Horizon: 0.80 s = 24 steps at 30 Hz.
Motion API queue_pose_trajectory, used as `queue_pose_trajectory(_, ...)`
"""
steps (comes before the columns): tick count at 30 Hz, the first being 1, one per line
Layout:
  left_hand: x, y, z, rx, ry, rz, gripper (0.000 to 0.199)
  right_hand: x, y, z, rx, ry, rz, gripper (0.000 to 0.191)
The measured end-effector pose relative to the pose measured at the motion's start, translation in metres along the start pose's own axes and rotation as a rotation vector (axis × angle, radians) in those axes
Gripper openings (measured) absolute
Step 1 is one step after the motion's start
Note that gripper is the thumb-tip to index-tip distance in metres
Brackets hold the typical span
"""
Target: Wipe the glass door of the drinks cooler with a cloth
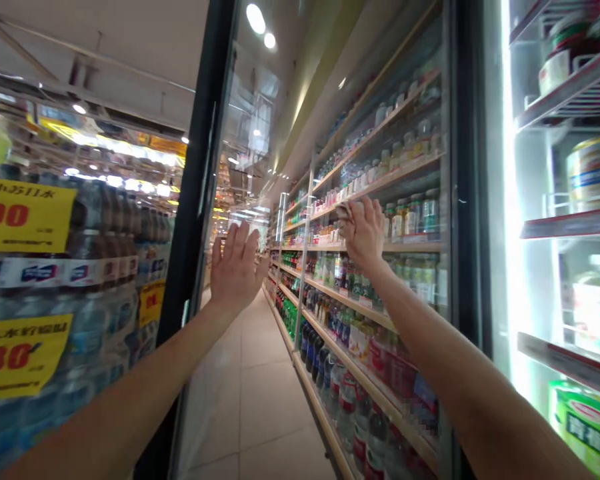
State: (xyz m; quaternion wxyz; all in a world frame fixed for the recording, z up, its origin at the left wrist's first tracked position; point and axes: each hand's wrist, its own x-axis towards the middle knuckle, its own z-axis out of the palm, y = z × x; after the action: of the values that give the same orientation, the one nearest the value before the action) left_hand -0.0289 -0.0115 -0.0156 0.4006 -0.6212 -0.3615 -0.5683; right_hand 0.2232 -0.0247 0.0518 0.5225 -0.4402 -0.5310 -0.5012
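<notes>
Price signs (25, 217) in yellow sit on shrink-wrapped water bottles (87, 333) at your far left, beside a black door frame (193, 180). Your left hand (235, 267) is raised and open, palm flat and fingers spread, by a glass door (245, 127), though you can't tell whether it touches the pane. Tiled floor (245, 400) runs down the aisle beyond it. Your right hand (365, 233) is closed around a small pale object (344, 213), too blurred to name, held up just in front of a shelf (415, 247) lined with bottled drinks (410, 217). At your far right, a brightly lit refrigerator's wire racks (570, 227) carry tins (595, 173) and a green package (585, 427).
</notes>
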Motion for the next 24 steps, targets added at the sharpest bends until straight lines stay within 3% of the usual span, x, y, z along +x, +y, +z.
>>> queue_pose_trajectory(4, -0.003, -0.004, -0.001, 0.023, -0.015, 0.014, 0.052, -0.011, -0.024, -0.001, 0.05, -0.171, -0.452, 0.043)
queue_pose_trajectory(5, -0.003, -0.003, -0.001, 0.025, -0.014, 0.013, 0.052, -0.007, -0.023, 0.0, 0.047, -0.166, -0.45, 0.042)
queue_pose_trajectory(8, -0.005, -0.002, 0.0, 0.024, -0.004, 0.02, 0.052, 0.018, -0.01, 0.004, 0.012, -0.009, -0.121, 0.041)
queue_pose_trajectory(10, -0.005, -0.002, 0.0, 0.026, 0.003, 0.022, 0.052, 0.027, -0.006, 0.005, 0.005, 0.053, 0.004, 0.042)
queue_pose_trajectory(12, -0.005, -0.002, 0.0, 0.026, 0.002, 0.018, 0.052, 0.02, -0.009, 0.004, 0.015, 0.015, -0.091, 0.041)
queue_pose_trajectory(15, -0.005, -0.003, -0.001, 0.011, -0.01, 0.014, 0.052, 0.0, -0.019, 0.001, 0.039, -0.144, -0.444, 0.041)
queue_pose_trajectory(16, -0.005, -0.003, -0.001, 0.008, -0.012, 0.015, 0.052, -0.002, -0.02, 0.0, 0.037, -0.174, -0.501, 0.041)
queue_pose_trajectory(17, -0.005, -0.003, 0.0, 0.01, -0.01, 0.017, 0.053, 0.0, -0.019, 0.0, 0.028, -0.176, -0.483, 0.041)
queue_pose_trajectory(21, -0.006, -0.004, 0.001, 0.032, 0.005, 0.027, 0.054, 0.016, -0.013, 0.003, -0.033, -0.026, -0.028, 0.043)
queue_pose_trajectory(22, -0.006, -0.005, 0.002, 0.036, 0.005, 0.027, 0.053, 0.016, -0.014, 0.003, -0.031, -0.019, -0.016, 0.043)
queue_pose_trajectory(24, -0.006, -0.005, 0.002, 0.043, 0.003, 0.026, 0.053, 0.008, -0.017, 0.002, -0.001, -0.072, -0.187, 0.043)
